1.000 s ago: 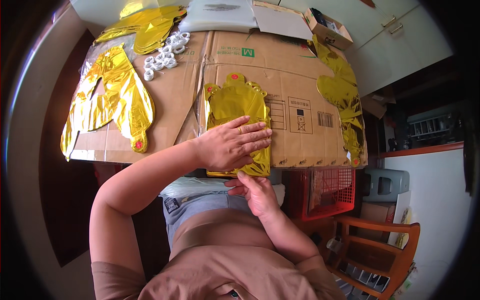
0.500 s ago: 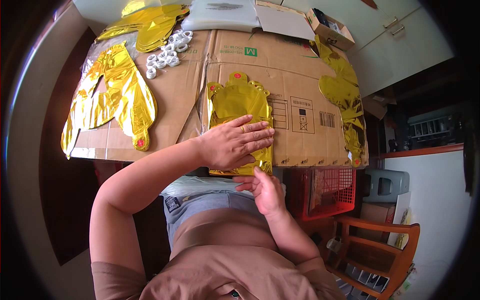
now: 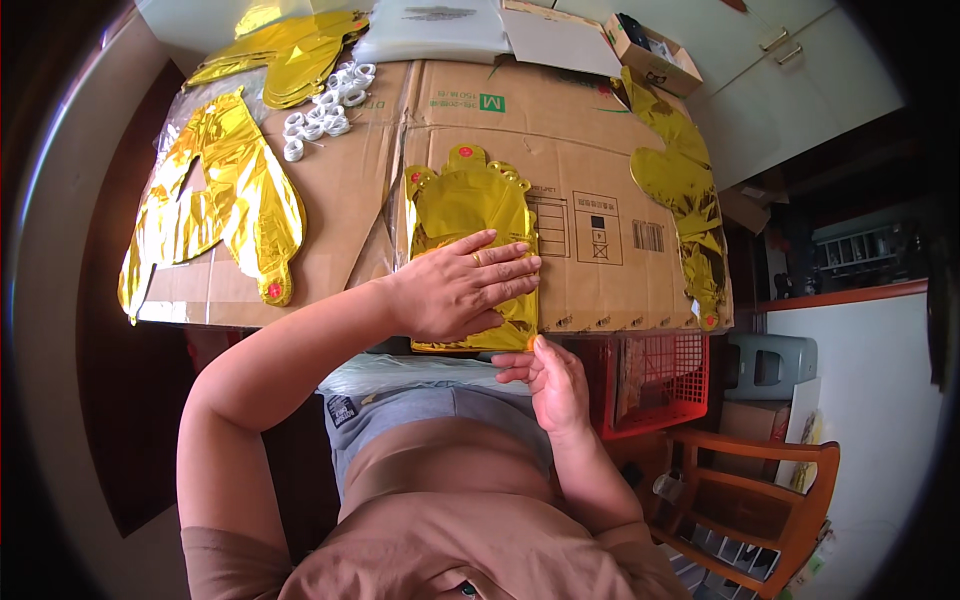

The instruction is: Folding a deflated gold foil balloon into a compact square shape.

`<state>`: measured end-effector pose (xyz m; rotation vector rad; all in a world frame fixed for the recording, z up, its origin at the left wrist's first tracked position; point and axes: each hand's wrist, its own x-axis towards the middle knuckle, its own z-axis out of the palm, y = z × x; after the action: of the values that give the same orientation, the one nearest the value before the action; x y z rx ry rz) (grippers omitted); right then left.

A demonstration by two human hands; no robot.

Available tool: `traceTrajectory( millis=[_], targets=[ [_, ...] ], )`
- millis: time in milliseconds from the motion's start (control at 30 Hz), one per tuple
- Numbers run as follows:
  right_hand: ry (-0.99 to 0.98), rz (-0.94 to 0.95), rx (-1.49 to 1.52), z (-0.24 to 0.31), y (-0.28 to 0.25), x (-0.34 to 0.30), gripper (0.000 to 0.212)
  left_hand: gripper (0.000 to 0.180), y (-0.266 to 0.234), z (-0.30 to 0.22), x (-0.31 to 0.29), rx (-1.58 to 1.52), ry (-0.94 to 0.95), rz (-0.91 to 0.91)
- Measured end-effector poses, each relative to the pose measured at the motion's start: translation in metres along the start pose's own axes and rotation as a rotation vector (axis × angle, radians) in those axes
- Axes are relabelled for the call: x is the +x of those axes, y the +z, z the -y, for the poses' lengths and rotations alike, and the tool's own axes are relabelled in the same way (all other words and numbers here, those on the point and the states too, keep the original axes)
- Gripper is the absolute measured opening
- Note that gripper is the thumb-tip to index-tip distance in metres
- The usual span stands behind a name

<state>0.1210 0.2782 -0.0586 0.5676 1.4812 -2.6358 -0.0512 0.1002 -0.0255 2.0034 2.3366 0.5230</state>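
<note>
A flat, folded gold foil balloon (image 3: 470,205) lies on the cardboard near its front edge, with red round marks at its scalloped far end. Flat across its lower half rests my left hand (image 3: 455,290), fingers stretched out and slightly apart, a ring on one of them. My right hand (image 3: 555,385) is at the balloon's near right corner, thumb and forefinger closed on the foil edge. The other fingers curl below the table edge, and their tips are partly hidden.
Flattened cardboard (image 3: 480,130) covers the table. Other gold foil balloons (image 3: 265,205) lie at left, far left and right. White ribbon coils (image 3: 325,115), clear plastic bags (image 3: 435,35) and a small box (image 3: 655,60) sit at the back. A red crate (image 3: 660,385) and wooden chair (image 3: 750,500) stand at right.
My right hand has slid right along the balloon's near edge to its corner. My left hand still lies flat on the foil. The whole view has shifted slightly.
</note>
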Motion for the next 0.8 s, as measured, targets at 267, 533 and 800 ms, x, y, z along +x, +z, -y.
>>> traceTrajectory(
  millis=[267, 533, 800],
  targets=[
    [-0.173, -0.067, -0.587, 0.007, 0.007, -0.002, 0.033, 0.062, -0.001, 0.0, 0.001, -0.006, -0.012, 0.021],
    [-0.122, 0.018, -0.469, 0.011, 0.001, -0.002, 0.037, 0.061, -0.005, -0.002, 0.002, 0.008, 0.011, 0.033],
    [-0.088, 0.048, -0.456, 0.017, 0.0, -0.004, 0.033, 0.062, -0.002, -0.003, 0.003, 0.025, -0.004, 0.047]
  ],
)
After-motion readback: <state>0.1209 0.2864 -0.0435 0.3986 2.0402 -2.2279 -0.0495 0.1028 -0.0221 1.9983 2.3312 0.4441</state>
